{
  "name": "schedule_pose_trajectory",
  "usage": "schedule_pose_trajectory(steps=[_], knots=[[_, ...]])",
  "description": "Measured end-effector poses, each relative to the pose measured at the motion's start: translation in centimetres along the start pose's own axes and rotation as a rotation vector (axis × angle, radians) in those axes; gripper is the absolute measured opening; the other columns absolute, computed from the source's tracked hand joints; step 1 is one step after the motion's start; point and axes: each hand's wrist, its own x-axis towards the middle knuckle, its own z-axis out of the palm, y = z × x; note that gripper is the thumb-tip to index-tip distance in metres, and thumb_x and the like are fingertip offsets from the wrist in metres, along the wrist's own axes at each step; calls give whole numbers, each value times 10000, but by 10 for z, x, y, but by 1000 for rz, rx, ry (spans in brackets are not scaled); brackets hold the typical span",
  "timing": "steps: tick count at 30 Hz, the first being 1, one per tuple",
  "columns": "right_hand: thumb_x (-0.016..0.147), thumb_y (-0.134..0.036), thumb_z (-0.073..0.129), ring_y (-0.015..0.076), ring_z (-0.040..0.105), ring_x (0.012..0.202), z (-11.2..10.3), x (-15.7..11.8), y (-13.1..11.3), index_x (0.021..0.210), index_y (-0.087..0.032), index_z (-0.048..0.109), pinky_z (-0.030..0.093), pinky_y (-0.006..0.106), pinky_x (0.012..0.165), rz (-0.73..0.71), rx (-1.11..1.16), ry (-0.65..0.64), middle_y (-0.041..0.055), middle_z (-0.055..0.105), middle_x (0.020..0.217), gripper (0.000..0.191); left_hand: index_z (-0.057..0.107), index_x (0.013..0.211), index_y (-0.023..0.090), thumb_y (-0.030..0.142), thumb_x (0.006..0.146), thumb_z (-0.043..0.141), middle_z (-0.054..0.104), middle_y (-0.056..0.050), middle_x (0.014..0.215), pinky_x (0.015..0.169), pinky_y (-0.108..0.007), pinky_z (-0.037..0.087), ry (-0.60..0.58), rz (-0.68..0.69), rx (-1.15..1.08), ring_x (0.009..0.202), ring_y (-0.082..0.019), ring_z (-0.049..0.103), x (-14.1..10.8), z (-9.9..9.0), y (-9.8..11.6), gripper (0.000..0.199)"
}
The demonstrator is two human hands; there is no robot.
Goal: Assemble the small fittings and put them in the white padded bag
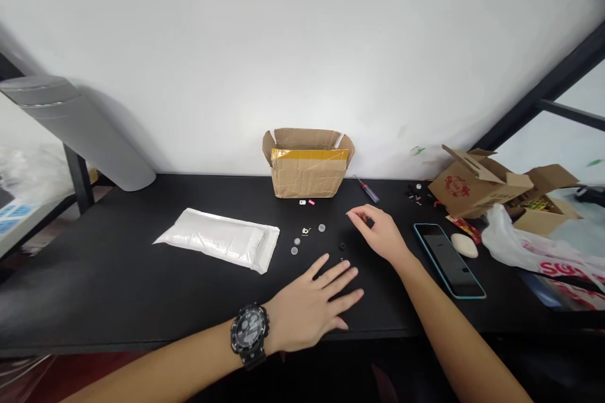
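Observation:
My left hand (309, 308), with a black wristwatch (250, 330) on its wrist, is spread palm down over the near part of the black table, holding nothing. To its right, my right hand (380, 233) has thumb and fingertips pinched together; whatever may be between them is too small to make out. Between and beyond the hands lie small loose parts: a black round piece (343, 245), a clear disc (322, 227), two more clear discs (295, 250) and a tiny white and metal part (305, 231). A white piece (302, 202) and a pink piece (311, 202) lie farther back.
An open cardboard box (309, 176) stands against the wall, with a screwdriver (367, 189) beside it. A white padded pouch (220, 239) lies left. On the right are a phone (449, 261), a white mouse-shaped object (464, 245), a plastic bag (529, 255) and cartons (472, 186).

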Motion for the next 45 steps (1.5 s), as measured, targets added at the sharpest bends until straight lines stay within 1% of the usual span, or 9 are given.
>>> schedule_pose_trajectory(steps=[4, 11, 16, 18, 21, 24, 26, 32, 45], knots=[[1016, -394, 555, 200, 622, 747, 7, 1, 2, 964, -232, 704, 480, 345, 730, 29, 45, -19, 26, 685, 837, 226, 382, 1573, 209, 432, 1080, 398, 296, -105, 1677, 1276, -547, 121, 9, -26, 56, 1582, -279, 172, 9, 0, -25, 542], [1022, -385, 550, 193, 609, 730, 9, 1, -5, 977, -244, 703, 461, 367, 793, 4, 17, -66, 5, 661, 798, 213, 360, 1583, 175, 533, 1052, 414, 300, -150, 1668, 1260, -572, 152, 40, -129, 118, 1572, -321, 198, 10, 4, -59, 643], [1024, -391, 550, 194, 611, 740, 7, 1, -4, 970, -258, 702, 454, 369, 790, 40, 3, -72, -1, 659, 802, 209, 369, 1581, 190, 579, 1041, 407, 349, -129, 1651, 1261, -570, 151, 55, -144, 78, 1562, -325, 232, -2, -20, -83, 666], [1023, -389, 553, 191, 601, 729, 8, 0, -5, 953, -256, 700, 454, 369, 783, 45, -8, -77, -2, 649, 788, 210, 437, 1544, 201, 570, 1037, 434, 398, -116, 1629, 1249, -557, 202, 61, -213, 51, 1540, -327, 287, -10, -37, -99, 627], [1022, -369, 563, 187, 595, 730, 13, 1, -11, 954, -260, 705, 461, 373, 811, 26, -12, -117, -4, 639, 784, 191, 666, 1313, 216, 470, 1058, 460, 646, -81, 1400, 1122, -447, 413, 82, -377, -11, 1344, -276, 545, -20, -55, -123, 415], [1014, -347, 590, 187, 619, 789, 20, 5, -22, 1002, -278, 712, 460, 378, 864, -23, -19, -197, -5, 670, 846, 141, 741, 1138, 223, 390, 1048, 513, 742, -53, 1135, 948, -369, 504, 31, -409, -95, 1084, -229, 662, -24, -54, -138, 297], [1010, -332, 603, 191, 641, 877, 24, 10, -31, 1047, -288, 707, 456, 379, 895, -67, -40, -252, 0, 699, 937, 119, 751, 1104, 236, 361, 1038, 540, 742, -32, 1056, 901, -333, 514, 39, -416, -180, 1015, -205, 670, -23, -44, -140, 253], [1004, -340, 621, 224, 638, 1074, 39, 29, -43, 1134, -301, 696, 442, 413, 959, -151, -142, -396, 29, 702, 1129, 155, 731, 1204, 259, 317, 1034, 546, 718, -28, 1093, 944, -316, 511, 140, -426, -322, 1038, -184, 652, -22, -14, -135, 257], [1020, -290, 605, 225, 620, 1013, 51, 29, -42, 971, -258, 680, 434, 427, 936, -164, -126, -389, 27, 690, 1063, 95, 777, 1076, 251, 316, 991, 621, 737, -29, 990, 896, -326, 538, 202, -469, -431, 956, -184, 656, -28, -19, -136, 189]])
